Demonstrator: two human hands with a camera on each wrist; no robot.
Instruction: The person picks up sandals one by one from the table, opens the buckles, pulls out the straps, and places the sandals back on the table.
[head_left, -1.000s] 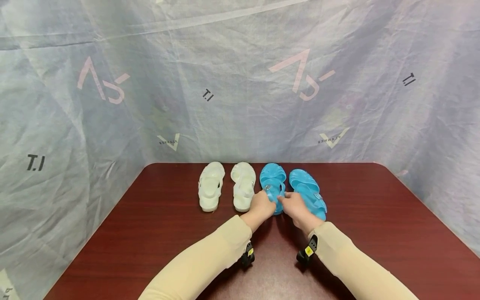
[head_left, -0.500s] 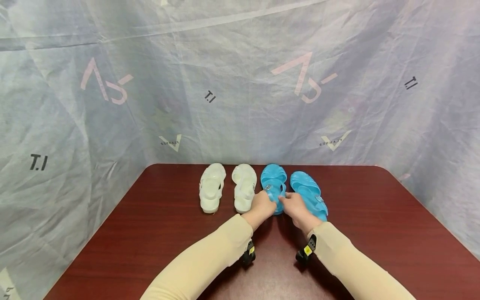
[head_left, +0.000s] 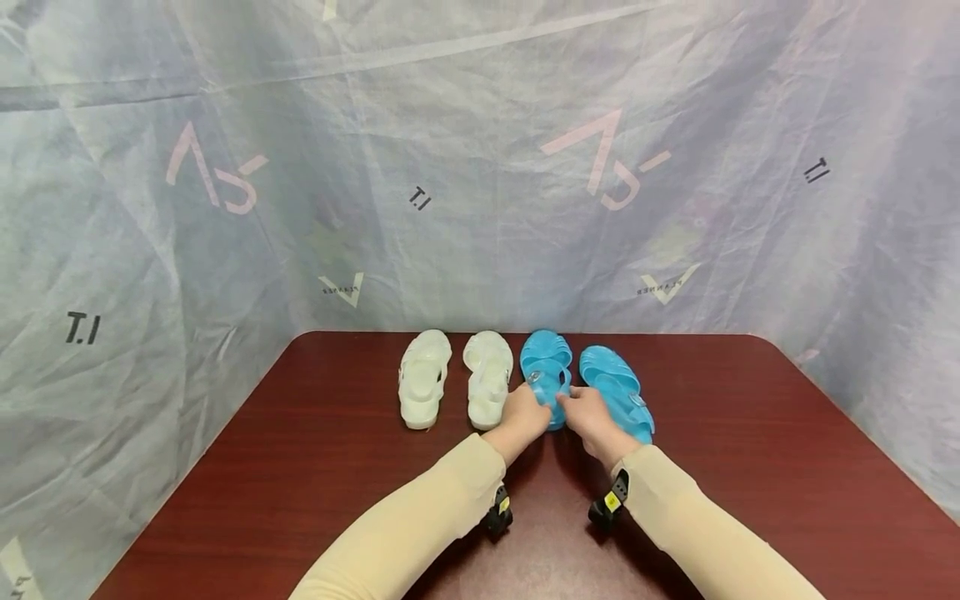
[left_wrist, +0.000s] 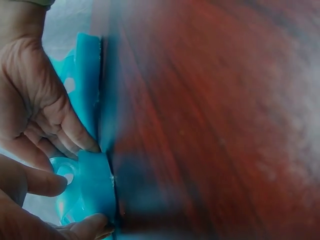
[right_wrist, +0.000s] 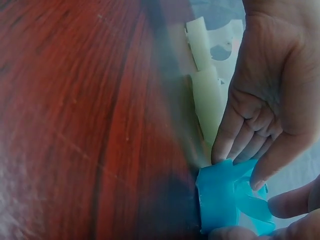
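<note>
Heel toward me, a blue jelly sandal (head_left: pixel 546 350) lies on the table between my two hands. My left hand (head_left: pixel 523 410) grips the heel end from the left, thumb on top. From the other side my right hand (head_left: pixel 588 412) pinches the same heel and strap. Seen from the left wrist, thumb and fingers close round the blue heel (left_wrist: pixel 95 182) from both sides. The right wrist view shows the left fingers along the heel wall (right_wrist: pixel 217 200). The matching blue sandal (head_left: pixel 609 371) lies angled just right of my right hand, its heel partly hidden by it.
Two white sandals (head_left: pixel 423 379) (head_left: pixel 489 375) stand side by side left of the blue pair, toes toward the back edge. The dark red wooden table (head_left: pixel 300 467) ends at a hanging grey printed cloth (head_left: pixel 480 167). Black cameras (head_left: pixel 603 510) are strapped to both wrists.
Both hands stay on the blue sandal with hardly any movement. The head view has tilted up slightly, so the scene sits a little lower.
</note>
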